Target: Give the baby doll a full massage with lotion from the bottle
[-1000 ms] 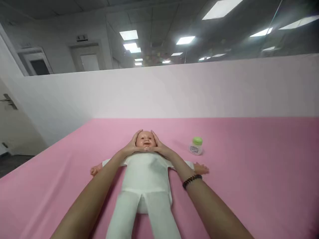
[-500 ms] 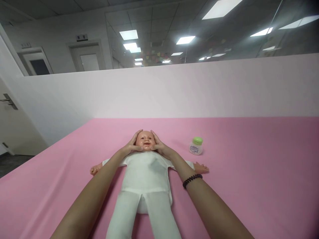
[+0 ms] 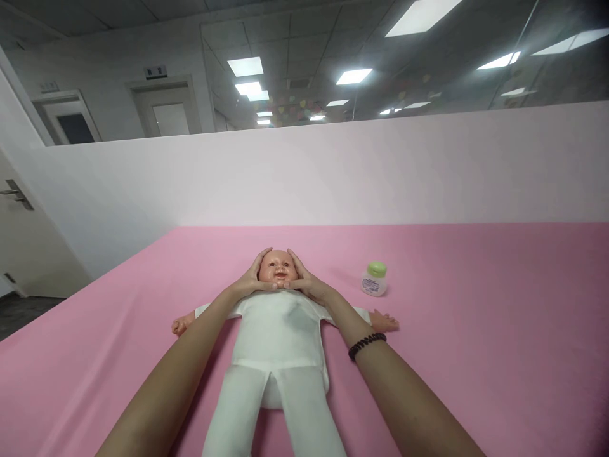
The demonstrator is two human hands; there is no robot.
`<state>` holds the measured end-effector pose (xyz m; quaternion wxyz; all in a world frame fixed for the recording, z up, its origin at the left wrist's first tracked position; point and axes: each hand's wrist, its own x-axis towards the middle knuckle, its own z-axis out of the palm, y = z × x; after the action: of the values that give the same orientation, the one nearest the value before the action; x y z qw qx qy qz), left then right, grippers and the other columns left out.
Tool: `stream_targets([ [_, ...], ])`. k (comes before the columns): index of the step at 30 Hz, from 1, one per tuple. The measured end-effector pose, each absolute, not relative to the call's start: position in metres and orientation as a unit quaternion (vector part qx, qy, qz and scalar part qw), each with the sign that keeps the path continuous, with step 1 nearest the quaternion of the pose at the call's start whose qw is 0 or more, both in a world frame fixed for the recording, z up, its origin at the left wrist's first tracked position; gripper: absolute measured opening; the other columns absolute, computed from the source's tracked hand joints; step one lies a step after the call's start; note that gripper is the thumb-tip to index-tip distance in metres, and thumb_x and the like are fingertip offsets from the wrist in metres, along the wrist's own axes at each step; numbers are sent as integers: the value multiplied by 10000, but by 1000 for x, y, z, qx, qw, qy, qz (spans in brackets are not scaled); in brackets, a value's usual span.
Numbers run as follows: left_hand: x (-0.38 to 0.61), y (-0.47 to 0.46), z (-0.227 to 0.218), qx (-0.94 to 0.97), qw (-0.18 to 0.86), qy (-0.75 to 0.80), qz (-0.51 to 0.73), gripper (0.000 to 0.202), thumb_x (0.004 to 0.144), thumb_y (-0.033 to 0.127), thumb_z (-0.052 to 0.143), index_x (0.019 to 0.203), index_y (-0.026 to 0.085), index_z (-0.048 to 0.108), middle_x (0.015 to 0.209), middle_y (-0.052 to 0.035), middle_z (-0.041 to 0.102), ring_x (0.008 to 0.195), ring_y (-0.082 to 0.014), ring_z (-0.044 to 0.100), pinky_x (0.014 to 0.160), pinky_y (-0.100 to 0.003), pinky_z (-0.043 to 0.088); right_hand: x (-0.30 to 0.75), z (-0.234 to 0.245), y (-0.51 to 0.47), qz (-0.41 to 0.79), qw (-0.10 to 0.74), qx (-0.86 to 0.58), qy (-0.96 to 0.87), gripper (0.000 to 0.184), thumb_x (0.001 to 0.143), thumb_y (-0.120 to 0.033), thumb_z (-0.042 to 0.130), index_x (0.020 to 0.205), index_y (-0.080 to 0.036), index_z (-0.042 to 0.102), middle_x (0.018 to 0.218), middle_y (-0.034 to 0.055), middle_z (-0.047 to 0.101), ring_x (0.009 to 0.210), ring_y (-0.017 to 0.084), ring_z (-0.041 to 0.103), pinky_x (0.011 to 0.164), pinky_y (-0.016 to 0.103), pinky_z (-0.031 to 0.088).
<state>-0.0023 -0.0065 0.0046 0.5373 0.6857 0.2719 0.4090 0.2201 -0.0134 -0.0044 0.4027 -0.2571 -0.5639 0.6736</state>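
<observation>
A baby doll in a white top and white trousers lies on its back, its arms spread to both sides. My left hand cups the left side of its head, fingers along the temple and thumb beneath the chin. On the opposite side my right hand mirrors this hold, its thumb also reaching under the chin. The two thumb tips are close together there, with a small gap. Parts of the doll's head and shoulders are hidden behind my hands and forearms.
A small jar with a green lid stands to the right of the doll's head. Pink cloth covers the surface. Behind it rises a white partition with glass above, and a door is at the left.
Both thumbs have slid slightly down and inward, from the lower cheeks to under the chin. The doll and the jar have stayed in place.
</observation>
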Motion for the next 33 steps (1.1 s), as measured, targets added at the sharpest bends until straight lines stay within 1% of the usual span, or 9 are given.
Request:
stream_targets([
  [4,0,-5,3,682,537,279,410,1148,621,257,907,1517,347,196,1542,-138,320,1329,-365,471,1101,-534,411,220,-3,-16,664,402,-261,-574,1253,658,-225,870,1548,-408,7,1590,51,213,1368,231,436,1133,405,411],
  [6,1,-6,3,681,534,284,413,1152,613,263,913,1515,339,201,1533,-146,331,1318,-362,484,1095,-532,420,220,-3,-16,663,400,-264,-575,1262,648,-235,880,1547,-412,12,1584,52,227,1360,232,445,1128,404,417],
  [10,2,-7,3,681,529,291,413,1139,620,267,909,1513,335,206,1523,-144,347,1313,-360,491,1088,-529,432,219,-4,-15,657,402,-272,-577,1260,643,-253,887,1548,-409,24,1596,47,192,1374,231,426,1138,397,407],
  [12,2,-7,3,683,525,295,413,1121,631,267,902,1512,338,212,1533,-138,332,1321,-355,482,1091,-525,431,219,-4,-15,656,402,-274,-577,1255,645,-255,885,1547,-409,26,1598,45,184,1376,229,423,1138,396,408],
  [17,1,-7,3,689,515,300,413,1110,637,277,898,1512,345,219,1546,-122,316,1357,-358,435,1121,-536,389,219,-2,-16,664,400,-266,-572,1257,646,-235,877,1547,-412,17,1576,54,245,1353,228,451,1135,408,409],
  [24,-3,-6,5,681,547,272,405,1067,663,247,860,1509,385,225,1552,-88,317,1388,-365,387,1118,-530,390,218,0,-17,680,409,-262,-549,1225,644,-196,837,1554,-391,40,1583,54,230,1359,249,444,1152,425,378],
  [27,-3,-9,7,671,562,264,405,1013,684,221,823,1504,384,252,1559,-75,310,1398,-362,373,1128,-516,383,216,1,-17,695,423,-260,-520,1168,641,-155,787,1551,-382,91,1589,48,218,1341,254,467,1153,431,378],
  [30,-2,-11,8,657,572,259,418,914,725,234,772,1493,372,296,1562,-59,311,1413,-349,353,1160,-503,340,215,0,-16,704,434,-255,-500,1135,632,-118,747,1546,-381,128,1585,38,233,1338,255,472,1156,431,378],
  [33,-1,-12,8,653,569,265,424,884,748,259,763,1490,376,297,1548,-57,334,1406,-344,365,1154,-505,348,215,-1,-15,702,434,-249,-507,1128,644,-131,760,1547,-376,129,1580,39,249,1356,257,451,1162,435,369],
])
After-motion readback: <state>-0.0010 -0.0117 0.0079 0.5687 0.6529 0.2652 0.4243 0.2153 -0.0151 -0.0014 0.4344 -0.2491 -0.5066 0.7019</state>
